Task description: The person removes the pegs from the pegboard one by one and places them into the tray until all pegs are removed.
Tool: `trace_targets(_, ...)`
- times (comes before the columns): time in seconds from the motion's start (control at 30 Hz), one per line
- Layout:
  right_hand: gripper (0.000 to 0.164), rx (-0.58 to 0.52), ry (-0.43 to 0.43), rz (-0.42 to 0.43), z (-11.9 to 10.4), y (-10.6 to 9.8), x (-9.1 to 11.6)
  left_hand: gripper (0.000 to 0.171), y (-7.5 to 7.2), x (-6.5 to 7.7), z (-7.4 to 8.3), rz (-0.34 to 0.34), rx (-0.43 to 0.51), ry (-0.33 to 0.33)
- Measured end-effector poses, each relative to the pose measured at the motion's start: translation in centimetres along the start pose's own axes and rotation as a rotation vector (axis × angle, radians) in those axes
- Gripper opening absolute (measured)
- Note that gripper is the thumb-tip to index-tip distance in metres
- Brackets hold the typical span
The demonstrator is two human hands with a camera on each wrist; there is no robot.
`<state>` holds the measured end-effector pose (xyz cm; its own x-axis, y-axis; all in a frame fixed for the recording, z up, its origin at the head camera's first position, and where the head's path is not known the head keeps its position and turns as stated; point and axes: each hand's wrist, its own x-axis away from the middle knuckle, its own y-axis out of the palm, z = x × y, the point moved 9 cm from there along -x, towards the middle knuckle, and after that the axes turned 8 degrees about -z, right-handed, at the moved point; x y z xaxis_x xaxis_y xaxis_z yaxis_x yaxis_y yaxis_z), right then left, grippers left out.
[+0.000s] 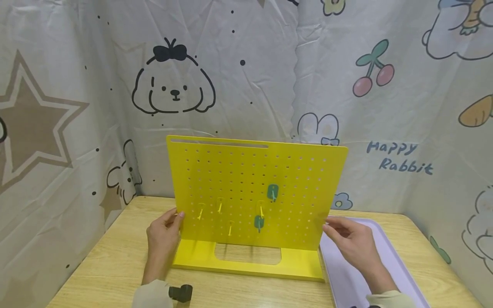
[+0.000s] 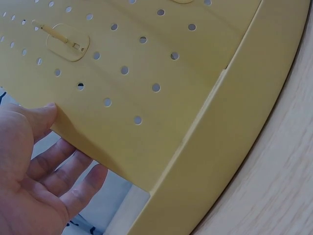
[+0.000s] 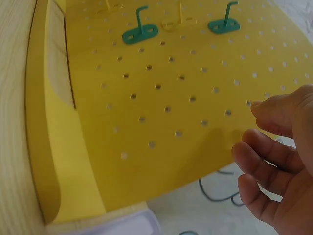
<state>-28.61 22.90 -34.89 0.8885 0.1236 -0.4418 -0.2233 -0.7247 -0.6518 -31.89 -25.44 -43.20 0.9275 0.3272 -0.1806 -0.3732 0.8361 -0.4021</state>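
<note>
A yellow pegboard [image 1: 239, 179] stands upright on its yellow base [image 1: 200, 256]. Two green hooks are mounted on it, an upper green hook [image 1: 272, 192] and a lower green hook [image 1: 259, 223], along with several yellow hooks, one being a yellow hook [image 2: 67, 41] near the left side. My left hand [image 2: 34, 171] pinches the pegboard's left edge, thumb on the front face and fingers reaching behind. At the right edge, my right hand [image 3: 283, 156] has loosely bent fingers, their tips visible beside the board; whether they touch it is hard to tell.
A pale purple tray [image 1: 348, 273] lies on the wooden table [image 1: 115, 256], at the right of the pegboard and partly under my right arm. A black object [image 1: 181, 293] is by my left cuff. Printed curtains [image 1: 246, 85] enclose the table behind and at the sides.
</note>
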Motion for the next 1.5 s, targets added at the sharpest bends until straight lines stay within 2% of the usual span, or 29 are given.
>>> trace_targets(0.47,0.016,-0.079,-0.144,-0.007,-3.9,1.6,-1.5,0.040,0.1,0.0,0.0,-0.005,0.004,-0.011)
trace_targets(0.7,0.016,-0.132,-0.131,-0.045,-5.1,2.6,-2.3,0.043,0.1,0.0,0.0,-0.010,0.016,-0.020)
trace_targets(0.97,0.016,-0.210,-0.178,-0.083,-6.6,3.9,-3.5,0.042,0.1,0.0,0.0,-0.006,0.009,-0.013)
trace_targets(1.2,0.019,-0.271,-0.139,-0.134,-7.1,5.3,-4.2,0.039,0.1,-0.1,0.1,-0.007,-0.020,0.020)
trace_targets(1.5,0.021,-0.319,-0.105,-0.176,-8.3,6.1,-5.3,0.038,0.0,-0.1,-0.1,-0.009,-0.019,0.010)
